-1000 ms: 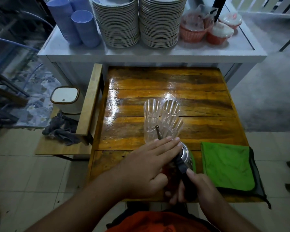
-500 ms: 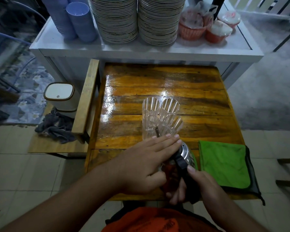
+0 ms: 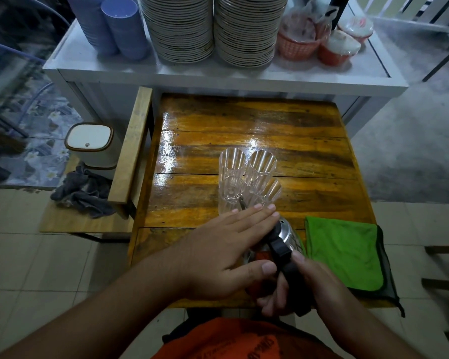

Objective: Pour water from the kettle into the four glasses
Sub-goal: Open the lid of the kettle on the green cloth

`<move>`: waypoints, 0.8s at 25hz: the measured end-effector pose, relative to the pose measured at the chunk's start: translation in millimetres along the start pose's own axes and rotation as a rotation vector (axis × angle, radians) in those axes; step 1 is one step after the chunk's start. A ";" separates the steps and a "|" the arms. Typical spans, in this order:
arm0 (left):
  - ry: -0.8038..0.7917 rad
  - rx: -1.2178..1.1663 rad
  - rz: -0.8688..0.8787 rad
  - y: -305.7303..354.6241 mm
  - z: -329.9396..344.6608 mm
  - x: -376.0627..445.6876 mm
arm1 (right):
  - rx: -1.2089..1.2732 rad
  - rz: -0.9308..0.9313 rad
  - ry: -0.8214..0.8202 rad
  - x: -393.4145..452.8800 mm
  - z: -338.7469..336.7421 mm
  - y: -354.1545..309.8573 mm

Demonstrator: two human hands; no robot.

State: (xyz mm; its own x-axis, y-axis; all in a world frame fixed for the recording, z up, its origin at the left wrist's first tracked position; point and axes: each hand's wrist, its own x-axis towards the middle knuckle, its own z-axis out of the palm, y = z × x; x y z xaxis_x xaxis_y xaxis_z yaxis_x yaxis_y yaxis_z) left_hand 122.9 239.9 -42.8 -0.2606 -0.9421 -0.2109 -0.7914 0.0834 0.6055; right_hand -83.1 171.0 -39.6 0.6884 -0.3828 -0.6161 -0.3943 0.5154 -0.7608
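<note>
Kettle (image 3: 287, 235), tilted with its spout at the near-left of 4 glasses (image 3: 249, 180) on the wooden surface (image 3: 309, 156). Right hand (image 3: 300, 283) grips its black handle; left hand (image 3: 218, 255) lies flat, fingers spread, on top.

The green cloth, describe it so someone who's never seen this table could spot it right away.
Start at the glossy wooden table. At its near right corner, right of the steel kettle, lies the green cloth, folded flat with a dark edge. It is the only bright green thing; the other rag is grey and off the table.
</note>
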 end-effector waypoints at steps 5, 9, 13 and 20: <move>0.026 -0.024 -0.015 2.3 0.9 -1.4 | -0.004 0.008 -0.009 -2.0 1.2 -4.3; 0.033 -0.040 -0.018 3.4 0.8 -2.6 | -0.021 0.019 -0.002 -2.8 1.6 -5.0; 0.031 -0.039 -0.024 4.2 0.1 -3.2 | -0.021 0.021 0.010 -4.0 3.0 -6.6; 0.040 -0.037 -0.023 4.8 1.0 -5.0 | -0.008 0.026 0.025 -5.1 5.6 -6.8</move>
State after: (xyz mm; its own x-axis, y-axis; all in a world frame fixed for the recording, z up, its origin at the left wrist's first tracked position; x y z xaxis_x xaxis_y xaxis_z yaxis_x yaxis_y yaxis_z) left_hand 119.8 245.3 -39.6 -0.2203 -0.9558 -0.1948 -0.7758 0.0506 0.6290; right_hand -80.5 173.7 -30.2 0.6627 -0.3882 -0.6404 -0.4164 0.5197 -0.7460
